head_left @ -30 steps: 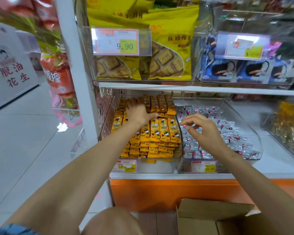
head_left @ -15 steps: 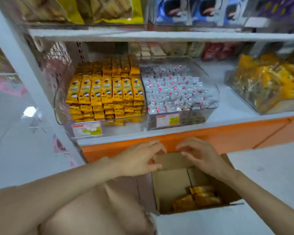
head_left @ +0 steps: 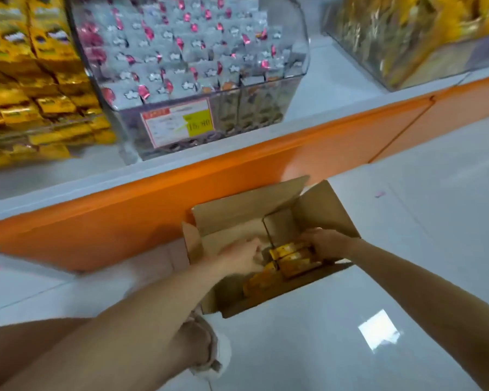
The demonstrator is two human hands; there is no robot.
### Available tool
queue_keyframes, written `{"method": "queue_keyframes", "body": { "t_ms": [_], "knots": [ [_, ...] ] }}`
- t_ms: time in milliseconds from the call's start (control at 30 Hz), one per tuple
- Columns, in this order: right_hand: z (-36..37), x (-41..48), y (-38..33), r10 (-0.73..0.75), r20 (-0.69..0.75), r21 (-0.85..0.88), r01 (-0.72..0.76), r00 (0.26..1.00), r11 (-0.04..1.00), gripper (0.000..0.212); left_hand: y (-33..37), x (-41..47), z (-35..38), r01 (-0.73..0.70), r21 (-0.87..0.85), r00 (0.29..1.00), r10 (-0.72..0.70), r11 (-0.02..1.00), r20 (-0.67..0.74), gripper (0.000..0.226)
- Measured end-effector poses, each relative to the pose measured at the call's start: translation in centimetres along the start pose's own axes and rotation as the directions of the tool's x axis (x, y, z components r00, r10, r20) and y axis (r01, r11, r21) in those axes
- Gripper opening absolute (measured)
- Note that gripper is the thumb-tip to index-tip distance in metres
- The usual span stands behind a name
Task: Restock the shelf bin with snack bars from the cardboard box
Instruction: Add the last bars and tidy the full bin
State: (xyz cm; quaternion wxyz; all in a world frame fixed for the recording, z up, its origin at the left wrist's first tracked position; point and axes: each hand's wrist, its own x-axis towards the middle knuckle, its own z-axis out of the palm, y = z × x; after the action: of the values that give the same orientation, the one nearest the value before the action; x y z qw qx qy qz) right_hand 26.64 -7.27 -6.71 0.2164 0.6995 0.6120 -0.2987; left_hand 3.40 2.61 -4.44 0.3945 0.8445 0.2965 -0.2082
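Both our hands are down in the cardboard box [head_left: 232, 221]. Our right hand [head_left: 329, 244] curls its fingers over the far end of the snack bars [head_left: 291, 259]. Our left hand [head_left: 242, 258] is just beside them, too blurred to tell its grip.

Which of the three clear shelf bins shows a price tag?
The middle bin, holding silver and pink packets: a tag sits on its front. The left bin and right bin show none.

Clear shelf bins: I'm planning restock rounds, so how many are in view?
3. The left bin holds yellow snack bars, the middle bin silver-and-pink packets, the right bin gold-wrapped goods. Others may lie outside the frame.
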Motion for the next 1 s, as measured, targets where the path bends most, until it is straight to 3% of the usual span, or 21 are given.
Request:
{"method": "queue_keyframes", "body": {
  "t_ms": [167, 267, 433, 633, 767, 933, 1000],
  "knots": [
    [3.3, 2.1, 1.4, -0.037, 0.125, 0.095, 0.025, 0.992, 0.995, 0.045, -3.3, 2.8, 5.0, 0.173, -0.166, 0.98, -0.153, 0.971, 0.126, 0.04],
    [5.0, 3.0, 1.7, -0.078, 0.081, 0.101, 0.069, 0.994, 0.992, 0.044, -4.2, 3.9, 7.8, 0.264, -0.22, 0.954, -0.221, 0.939, 0.203, 0.038],
    [5.3, 4.0, 2.5, -0.134, 0.021, 0.005, 0.134, 0.991, 0.991, 0.055, -3.7, 5.5, 10.8, 0.42, -0.341, 0.906, -0.371, 0.841, 0.203, 0.074],
    [4.7, 6.0, 2.8, -0.122, 0.155, -0.068, 0.134, 0.98, 0.989, 0.076, -4.4, 6.5, 10.7, 0.412, -0.607, 0.897, -0.419, 0.68, 0.139, 0.073],
    [4.4, 6.8, 2.5, -0.107, 0.207, -0.036, 0.117, 0.972, 0.992, 0.073, -5.4, 6.5, 9.9, 0.366, -0.637, 0.892, -0.452, 0.679, 0.031, 0.051],
    [4.4, 7.0, 2.1, -0.107, 0.261, -0.003, 0.111, 0.96, 0.994, 0.073, -5.7, 6.8, 9.1, 0.339, -0.642, 0.923, -0.374, 0.688, 0.087, 0.075],
    [4.6, 6.9, 1.9, -0.098, 0.279, 0.013, 0.099, 0.955, 0.995, 0.066, -5.4, 6.8, 9.3, 0.366, -0.564, 0.925, -0.355, 0.74, 0.134, 0.072]
  ]
}}
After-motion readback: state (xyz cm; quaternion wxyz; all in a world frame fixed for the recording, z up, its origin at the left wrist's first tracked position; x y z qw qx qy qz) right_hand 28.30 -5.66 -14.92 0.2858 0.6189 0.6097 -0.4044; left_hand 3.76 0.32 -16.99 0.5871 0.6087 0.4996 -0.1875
